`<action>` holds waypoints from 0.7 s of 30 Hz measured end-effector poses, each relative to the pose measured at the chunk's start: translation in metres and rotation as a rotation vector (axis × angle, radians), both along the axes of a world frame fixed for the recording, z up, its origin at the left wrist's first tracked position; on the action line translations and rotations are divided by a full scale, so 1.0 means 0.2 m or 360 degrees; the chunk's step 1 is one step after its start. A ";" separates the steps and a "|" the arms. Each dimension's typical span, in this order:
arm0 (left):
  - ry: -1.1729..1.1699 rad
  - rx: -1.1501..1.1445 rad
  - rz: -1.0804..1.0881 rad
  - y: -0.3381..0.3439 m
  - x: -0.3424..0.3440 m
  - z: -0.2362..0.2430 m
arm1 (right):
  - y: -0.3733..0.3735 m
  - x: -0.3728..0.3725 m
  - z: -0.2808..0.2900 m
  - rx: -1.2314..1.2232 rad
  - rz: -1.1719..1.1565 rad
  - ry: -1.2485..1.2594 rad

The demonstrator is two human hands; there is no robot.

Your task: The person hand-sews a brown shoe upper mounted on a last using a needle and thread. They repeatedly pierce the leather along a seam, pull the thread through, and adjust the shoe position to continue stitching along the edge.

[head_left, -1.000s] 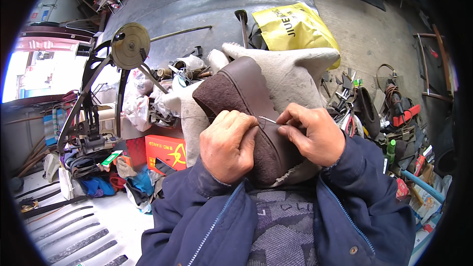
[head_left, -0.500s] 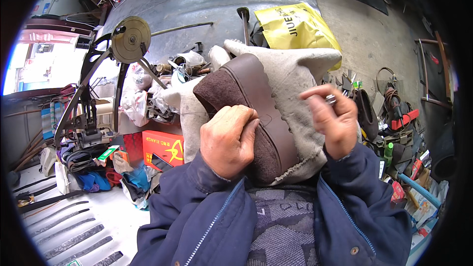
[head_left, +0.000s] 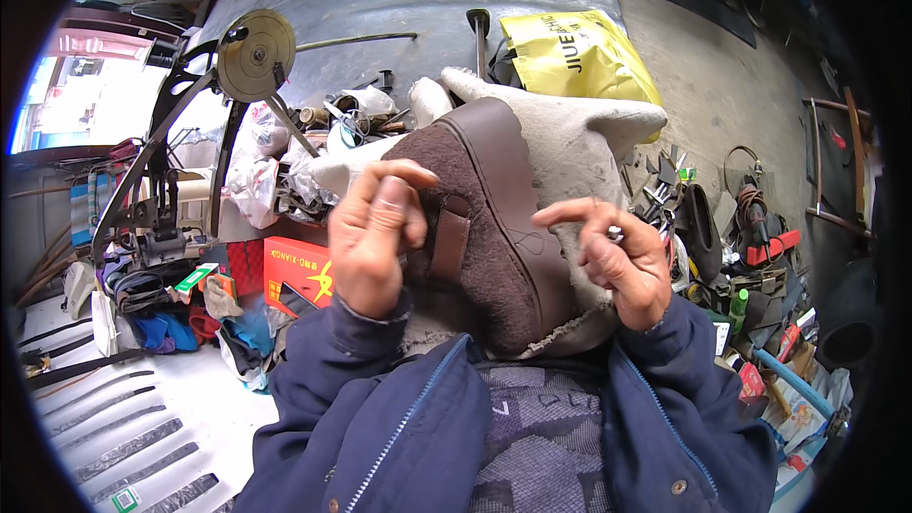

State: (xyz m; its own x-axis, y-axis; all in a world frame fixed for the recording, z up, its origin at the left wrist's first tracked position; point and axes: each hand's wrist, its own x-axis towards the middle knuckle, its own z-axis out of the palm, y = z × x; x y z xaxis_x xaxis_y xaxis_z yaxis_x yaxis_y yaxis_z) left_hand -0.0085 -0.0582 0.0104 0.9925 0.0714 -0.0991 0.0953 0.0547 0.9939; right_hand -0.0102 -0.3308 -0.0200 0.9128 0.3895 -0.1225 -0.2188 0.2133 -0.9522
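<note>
A brown felt boot (head_left: 503, 294) with a leather strap (head_left: 446, 245) and a wide sole edge lies on its side on a pale cloth (head_left: 565, 142) over my lap. My left hand (head_left: 375, 237) is raised at the boot's left side, fingers curled toward the thumb; what it holds, if anything, I cannot make out. At the boot's right, my right hand (head_left: 617, 261) has a small metal tool (head_left: 615, 234) in its curled fingers, the index finger reaching toward a thin dark thread (head_left: 527, 239) looped over the sole edge.
A black cast-iron machine with a round wheel (head_left: 255, 54) stands at left. A red box (head_left: 290, 271) sits below it. A yellow bag (head_left: 579, 62) lies beyond the cloth. Piled tools (head_left: 755, 199) and a green bottle (head_left: 738, 309) are at right; black strips (head_left: 142, 446) at lower left.
My left hand has left the sole edge, moving left and up, uncovering the strap. My right hand first drew back rightward from the thread and now reaches slightly back toward it, lower.
</note>
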 end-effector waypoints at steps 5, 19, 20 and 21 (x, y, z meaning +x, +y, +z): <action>-0.0042 -0.0296 0.0222 0.26 0.04 -0.06 | 0.07 0.02 -0.02 -0.0208 0.0248 -0.0106; -0.0237 -0.0741 0.0660 1.16 0.18 -0.23 | 0.15 -0.01 -0.08 -0.0720 0.0080 -0.0758; -0.0230 -0.0745 0.0657 1.15 0.17 -0.24 | 0.16 -0.01 -0.09 -0.0732 0.0074 -0.0786; -0.0279 -0.0766 0.0566 1.15 0.17 -0.24 | 0.16 -0.01 -0.09 -0.0753 0.0067 -0.0812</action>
